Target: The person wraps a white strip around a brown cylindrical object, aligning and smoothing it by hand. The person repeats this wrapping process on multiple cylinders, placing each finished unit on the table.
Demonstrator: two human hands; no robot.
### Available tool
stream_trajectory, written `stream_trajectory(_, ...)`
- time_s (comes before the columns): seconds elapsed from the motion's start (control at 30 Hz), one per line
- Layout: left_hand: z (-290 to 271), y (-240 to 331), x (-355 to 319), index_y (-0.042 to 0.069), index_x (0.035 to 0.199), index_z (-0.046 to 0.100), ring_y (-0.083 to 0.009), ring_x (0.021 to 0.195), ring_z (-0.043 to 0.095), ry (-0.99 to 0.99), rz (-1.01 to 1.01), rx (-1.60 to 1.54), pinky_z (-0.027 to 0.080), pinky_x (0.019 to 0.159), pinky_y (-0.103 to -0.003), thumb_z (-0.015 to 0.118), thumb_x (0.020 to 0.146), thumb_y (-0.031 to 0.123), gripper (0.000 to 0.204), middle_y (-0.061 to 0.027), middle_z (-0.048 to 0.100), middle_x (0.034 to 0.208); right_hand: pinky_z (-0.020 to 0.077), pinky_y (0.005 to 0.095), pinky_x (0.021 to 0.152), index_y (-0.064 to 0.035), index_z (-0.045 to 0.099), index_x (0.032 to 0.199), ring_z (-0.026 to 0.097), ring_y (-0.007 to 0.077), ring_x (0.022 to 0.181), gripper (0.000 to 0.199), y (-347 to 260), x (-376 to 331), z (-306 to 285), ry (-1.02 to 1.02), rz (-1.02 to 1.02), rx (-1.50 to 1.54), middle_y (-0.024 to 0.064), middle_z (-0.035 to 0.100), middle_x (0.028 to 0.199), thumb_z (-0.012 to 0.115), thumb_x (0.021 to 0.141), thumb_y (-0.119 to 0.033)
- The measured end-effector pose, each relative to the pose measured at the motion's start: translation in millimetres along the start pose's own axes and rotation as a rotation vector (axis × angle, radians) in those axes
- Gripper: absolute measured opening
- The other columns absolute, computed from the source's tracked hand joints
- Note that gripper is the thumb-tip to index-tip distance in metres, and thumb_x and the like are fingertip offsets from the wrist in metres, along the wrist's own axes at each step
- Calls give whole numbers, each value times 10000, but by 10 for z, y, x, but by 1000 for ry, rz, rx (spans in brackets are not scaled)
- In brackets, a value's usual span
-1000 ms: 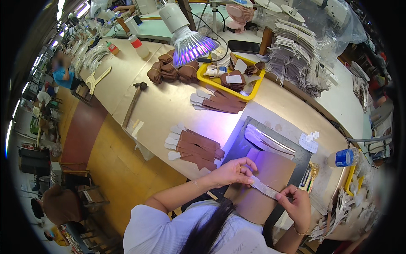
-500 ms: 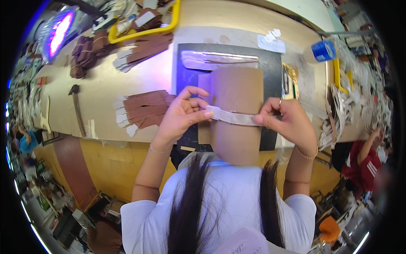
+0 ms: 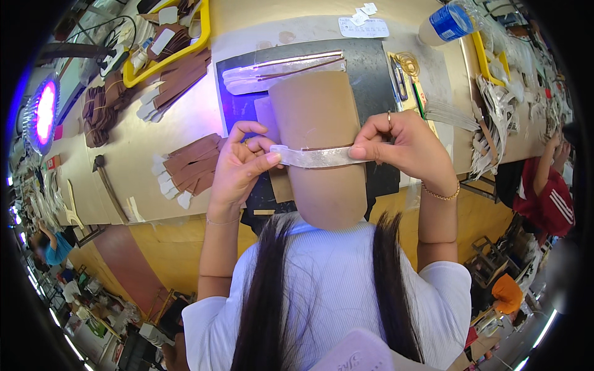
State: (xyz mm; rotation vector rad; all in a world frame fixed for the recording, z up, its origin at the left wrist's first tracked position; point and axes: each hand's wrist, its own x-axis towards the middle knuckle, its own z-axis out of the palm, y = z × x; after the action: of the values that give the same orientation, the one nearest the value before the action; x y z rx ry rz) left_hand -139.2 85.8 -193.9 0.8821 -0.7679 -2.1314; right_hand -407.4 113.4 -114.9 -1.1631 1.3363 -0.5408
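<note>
A pale, shiny strip [image 3: 318,159] is stretched sideways across a curved brown form [image 3: 314,114], which stands between my hands and reaches toward my chest. My left hand [image 3: 243,162] pinches the strip's left end between thumb and forefinger, its other fingers curled loosely. At the opposite end, the thumb and fingers of my right hand [image 3: 399,143] close on the strip. A thin brown edge shows along the strip's upper side. Beneath the form lies a black mat [image 3: 368,59], with more pale, shiny strips [image 3: 281,73] on it beyond the form.
Brown strips with white ends [image 3: 192,164] lie left, near bundled brown pieces [image 3: 102,108] and a yellow tray [image 3: 201,38]. A lit lamp [image 3: 44,114] stands far left. To the right are pens [image 3: 399,80], a blue-labelled container [image 3: 447,26] and pale strips [image 3: 492,130]. A co-worker in red [image 3: 544,195] sits farther right.
The view has swung, so the table's things sit farther left in the picture. Both hands keep their hold on the strip, which now shows a shinier face.
</note>
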Motion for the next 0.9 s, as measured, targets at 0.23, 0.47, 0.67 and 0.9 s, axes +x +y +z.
stream_trajectory(0.23, -44, -26, 23, 49, 1114, 397, -189, 762, 621, -34, 17, -25, 527, 731, -303, 664, 769, -67, 452, -125, 615, 837, 384, 179, 499, -7, 696, 788, 492, 23, 553, 179, -125, -59, -13, 51, -30, -204, -6, 598, 605, 750, 751, -174)
stream_trajectory(0.47, -13, -30, 53, 50, 1108, 389, -197, 766, 624, -43, 19, -24, 528, 731, -306, 669, 764, -68, 459, -133, 616, 836, 386, 207, 450, -7, 701, 797, 502, 52, 476, 246, -260, -60, -80, -3, -27, -375, 20, 596, 562, 751, 746, -243)
stream_trajectory(0.67, -47, -74, 64, 54, 1086, 380, -210, 770, 624, -41, 16, -64, 518, 747, -318, 666, 759, -81, 455, -139, 621, 839, 383, 212, 436, -5, 696, 787, 490, 67, 434, 307, -397, -22, -126, -82, 5, -441, 15, 566, 518, 751, 739, -304)
stream_trajectory(0.9, -33, -80, 68, 62, 1074, 381, -209, 778, 622, -42, 18, -62, 510, 753, -316, 664, 758, -87, 449, -139, 623, 839, 424, 263, 492, -27, 694, 752, 563, 145, 473, 277, -208, -48, -83, -8, 54, -248, 69, 601, 522, 733, 733, -300)
